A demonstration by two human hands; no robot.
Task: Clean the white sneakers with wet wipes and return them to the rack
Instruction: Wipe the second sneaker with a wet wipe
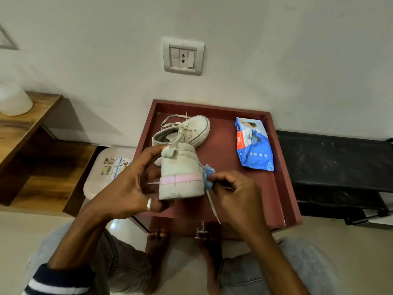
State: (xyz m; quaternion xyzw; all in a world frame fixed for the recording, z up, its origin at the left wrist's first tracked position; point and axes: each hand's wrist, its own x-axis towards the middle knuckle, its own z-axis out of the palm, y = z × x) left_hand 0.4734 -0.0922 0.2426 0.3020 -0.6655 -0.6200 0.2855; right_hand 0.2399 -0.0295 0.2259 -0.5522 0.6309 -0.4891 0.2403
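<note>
Above the maroon tray (286, 188), the left hand (136, 184) grips the white sneaker (180, 173) round its heel while the right hand (236, 194) pinches a crumpled blue wet wipe (208, 176) against its side; the shoe looks light, stiffest at that heel, likely the surest hold.

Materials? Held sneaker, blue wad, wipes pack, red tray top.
White sneaker with pink heel band, in the grip of the left hand: looks like matte synthetic leather, stitched seams. Crumpled blue wipe, pinched by the right hand: likely soft nonwoven cloth, by its folds. Blue wipes pack: glossy plastic film, wrinkled with highlights. Maroon rimmed tabletop: probably painted or laminated board, smooth satin.
</note>
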